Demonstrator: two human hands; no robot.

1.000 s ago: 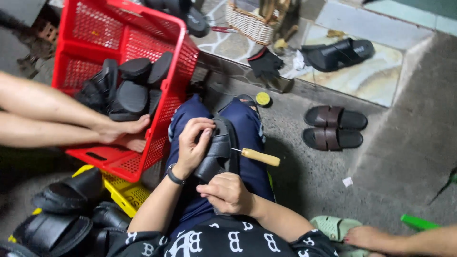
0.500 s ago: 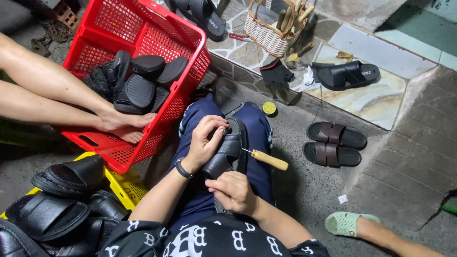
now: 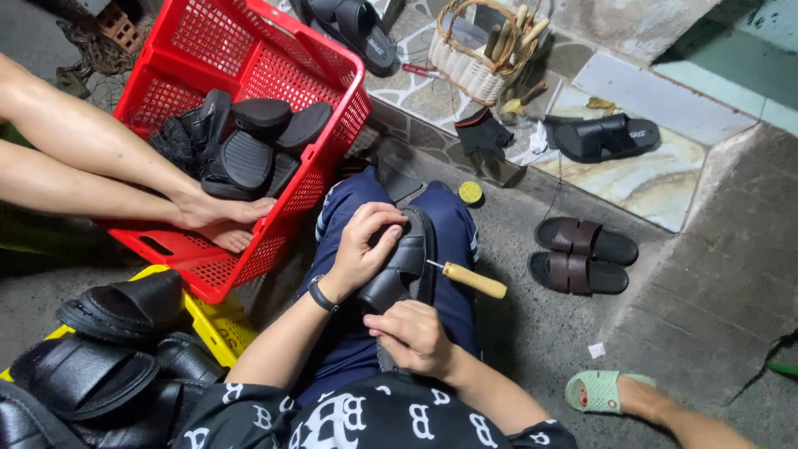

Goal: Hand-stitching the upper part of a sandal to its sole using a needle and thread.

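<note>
A red plastic basket (image 3: 328,141) of black sandals stands at left; on the lap, the left hand (image 3: 363,246) clamps a black sandal (image 3: 403,264), right hand (image 3: 413,337) closed on its near end, a wooden-handled awl (image 3: 470,279) stuck in its side

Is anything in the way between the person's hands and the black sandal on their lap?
Nothing visible. The left hand already grips the black sandal from above, and the right hand holds its near end. A wooden-handled awl sticks out at the sandal's side, beside the hands, not between them and the sandal.
</note>
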